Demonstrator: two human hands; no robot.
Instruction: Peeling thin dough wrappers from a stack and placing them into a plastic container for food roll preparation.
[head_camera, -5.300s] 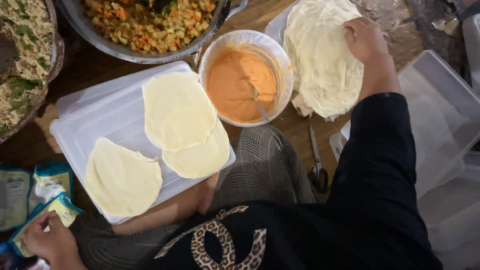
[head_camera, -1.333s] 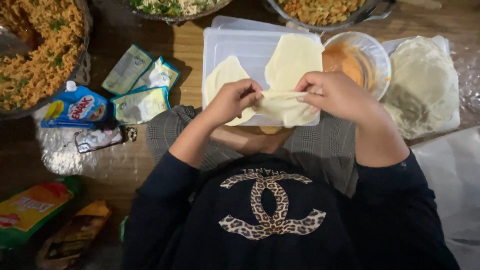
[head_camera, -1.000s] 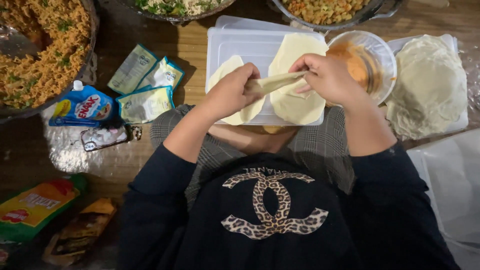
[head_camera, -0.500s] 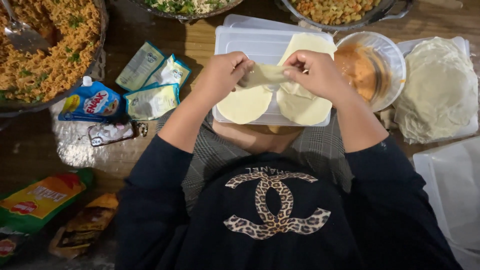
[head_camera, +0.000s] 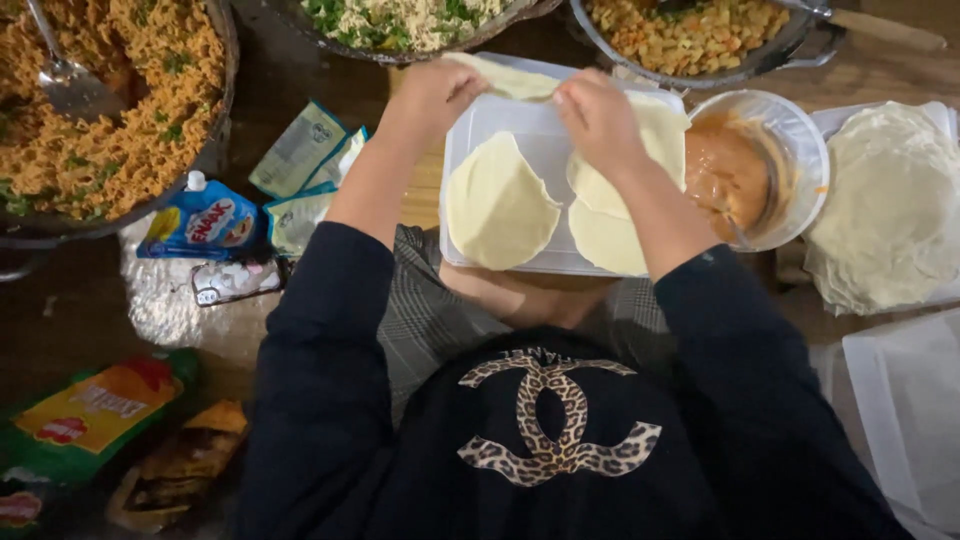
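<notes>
A white plastic tray (head_camera: 520, 130) lies across my lap with pale round dough wrappers on it: one at the left (head_camera: 498, 205), two overlapping at the right (head_camera: 606, 235). My left hand (head_camera: 437, 92) and my right hand (head_camera: 597, 118) each pinch an end of another thin wrapper (head_camera: 508, 80), stretched between them over the tray's far edge. Right of the tray stands a clear bowl of orange sauce (head_camera: 738, 168) with a spoon in it.
A stack of wrappers (head_camera: 890, 205) lies at the far right. Big pans of noodles (head_camera: 110, 110), shredded greens (head_camera: 400, 20) and mixed filling (head_camera: 690, 35) ring the back. Sachets and a blue pouch (head_camera: 205, 218) lie at left, snack bags (head_camera: 90, 420) lower left, a white lid (head_camera: 905, 400) lower right.
Both hands have carried the wrapper from above the middle of the tray up to its far edge. The view has shifted, and the tray now sits lower in frame.
</notes>
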